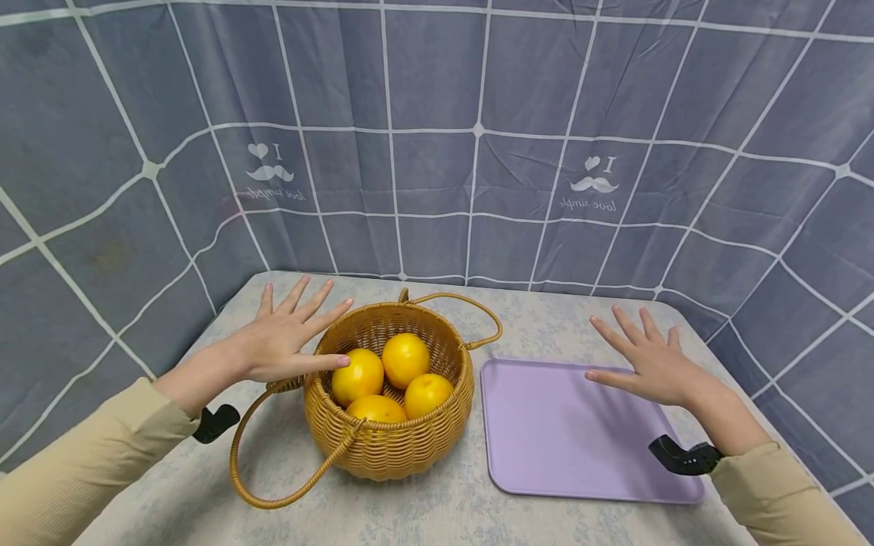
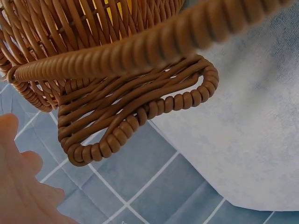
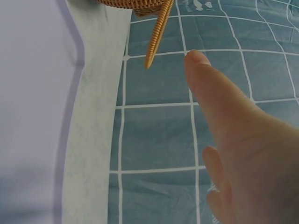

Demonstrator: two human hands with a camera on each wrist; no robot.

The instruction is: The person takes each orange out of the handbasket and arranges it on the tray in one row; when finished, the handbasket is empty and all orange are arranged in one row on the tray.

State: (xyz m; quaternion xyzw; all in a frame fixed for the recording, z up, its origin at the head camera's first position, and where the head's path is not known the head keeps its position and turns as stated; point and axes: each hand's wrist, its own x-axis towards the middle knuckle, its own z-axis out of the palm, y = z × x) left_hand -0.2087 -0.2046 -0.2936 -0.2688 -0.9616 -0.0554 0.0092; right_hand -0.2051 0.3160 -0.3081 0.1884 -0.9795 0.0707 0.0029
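Note:
A round wicker basket (image 1: 399,447) with two looped handles stands left of centre on the table. Several orange fruits, perhaps oranges (image 1: 406,360), lie inside it. My left hand (image 1: 283,341) is spread out above the basket's left side, its thumb passing in front of one fruit; it holds nothing. In the left wrist view a woven lug and handle (image 2: 135,102) fill the upper part, apart from that hand's fingers. Over the right part of a lilac tray (image 1: 546,432) my right hand (image 1: 655,364) is spread, also holding nothing. The tray bears no objects.
A pale patterned cloth covers the table (image 1: 451,504). Behind and at both sides hangs a blue-grey curtain (image 1: 437,174) with white grid lines. One basket handle (image 1: 273,500) sticks out toward the front left; the other (image 1: 488,311) leans toward the back right.

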